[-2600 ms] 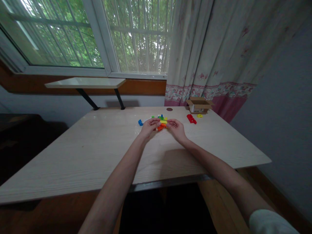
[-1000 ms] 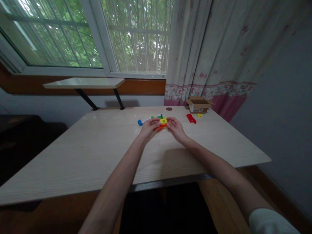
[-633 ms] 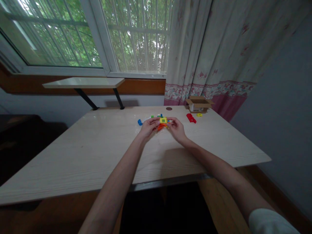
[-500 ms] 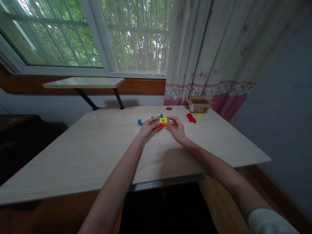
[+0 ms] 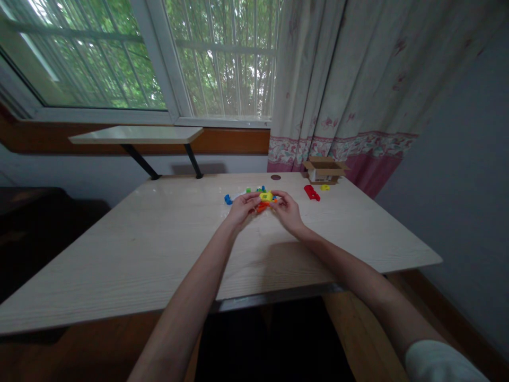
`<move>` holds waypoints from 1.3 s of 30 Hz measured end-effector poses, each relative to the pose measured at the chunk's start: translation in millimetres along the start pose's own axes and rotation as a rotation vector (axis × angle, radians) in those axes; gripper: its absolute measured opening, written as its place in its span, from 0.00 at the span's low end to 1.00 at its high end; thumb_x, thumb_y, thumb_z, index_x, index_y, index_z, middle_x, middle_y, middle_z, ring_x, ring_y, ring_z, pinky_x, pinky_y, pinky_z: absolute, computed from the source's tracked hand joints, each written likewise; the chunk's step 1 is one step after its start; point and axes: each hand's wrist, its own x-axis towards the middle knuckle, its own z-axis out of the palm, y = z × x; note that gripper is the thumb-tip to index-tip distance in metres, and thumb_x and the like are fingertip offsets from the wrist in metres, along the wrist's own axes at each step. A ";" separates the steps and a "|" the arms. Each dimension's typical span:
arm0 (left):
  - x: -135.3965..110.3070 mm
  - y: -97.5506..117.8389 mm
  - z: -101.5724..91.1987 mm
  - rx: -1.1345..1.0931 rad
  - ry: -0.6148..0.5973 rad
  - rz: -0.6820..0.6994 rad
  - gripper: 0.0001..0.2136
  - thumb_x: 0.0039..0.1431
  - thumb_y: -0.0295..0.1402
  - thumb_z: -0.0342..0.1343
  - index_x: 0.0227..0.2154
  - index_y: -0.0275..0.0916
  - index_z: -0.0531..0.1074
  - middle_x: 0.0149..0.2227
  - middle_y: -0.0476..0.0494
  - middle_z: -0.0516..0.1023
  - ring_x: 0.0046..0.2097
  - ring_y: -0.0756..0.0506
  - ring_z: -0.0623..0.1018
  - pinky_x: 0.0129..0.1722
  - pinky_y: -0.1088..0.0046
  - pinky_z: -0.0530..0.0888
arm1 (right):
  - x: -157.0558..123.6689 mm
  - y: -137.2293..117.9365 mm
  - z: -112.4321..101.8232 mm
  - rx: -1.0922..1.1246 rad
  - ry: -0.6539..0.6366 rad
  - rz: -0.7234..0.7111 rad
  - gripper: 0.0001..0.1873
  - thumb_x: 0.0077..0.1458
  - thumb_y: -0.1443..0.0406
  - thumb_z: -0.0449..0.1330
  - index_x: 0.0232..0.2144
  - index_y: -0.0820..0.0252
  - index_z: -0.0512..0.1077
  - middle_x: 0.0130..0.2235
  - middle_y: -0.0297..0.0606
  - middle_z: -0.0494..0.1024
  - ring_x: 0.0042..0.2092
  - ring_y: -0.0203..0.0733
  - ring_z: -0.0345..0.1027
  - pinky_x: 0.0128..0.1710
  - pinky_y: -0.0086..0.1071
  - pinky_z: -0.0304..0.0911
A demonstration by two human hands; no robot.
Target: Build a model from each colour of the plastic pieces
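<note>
Between my fingertips is a small yellow plastic piece (image 5: pixel 265 197) with a dark square in its face. My left hand (image 5: pixel 242 207) pinches its left end, and my right hand (image 5: pixel 289 210) grips it from the right. Just below it, an orange plastic piece (image 5: pixel 262 206) shows between the hands; whether it is held or lies on the table I cannot tell. Behind my left hand lie a blue piece (image 5: pixel 228 199) and a green piece (image 5: pixel 248 190), with more small blue and green parts (image 5: pixel 261 189) beyond the yellow one, partly hidden.
A red plastic piece (image 5: pixel 312 192) and another yellow piece (image 5: pixel 325 188) lie on the right of the pale wooden table (image 5: pixel 159 254). Behind them stands an open cardboard box (image 5: pixel 325 171). A raised shelf (image 5: pixel 139 135) on dark legs is at the back left, below the window.
The yellow piece has tilted and turned slightly between my fingers. Both hands stay in nearly the same place, and the other pieces have not moved.
</note>
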 end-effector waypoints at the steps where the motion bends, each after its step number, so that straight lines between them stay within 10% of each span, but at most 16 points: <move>1: 0.6 -1.4 -0.6 0.001 -0.017 -0.007 0.22 0.35 0.39 0.68 0.35 0.32 0.75 0.27 0.43 0.77 0.20 0.56 0.68 0.17 0.81 0.59 | 0.0 -0.8 0.2 -0.012 -0.002 -0.003 0.18 0.49 0.60 0.61 0.44 0.55 0.70 0.40 0.36 0.74 0.28 0.32 0.62 0.31 0.29 0.63; 39: -2.6 3.4 5.6 0.083 0.069 0.061 0.18 0.28 0.31 0.67 0.28 0.34 0.73 0.25 0.48 0.74 0.26 0.52 0.71 0.25 0.77 0.66 | 0.7 -9.6 -0.8 -0.074 -0.023 0.006 0.14 0.44 0.59 0.63 0.36 0.56 0.73 0.37 0.37 0.73 0.26 0.32 0.61 0.28 0.30 0.63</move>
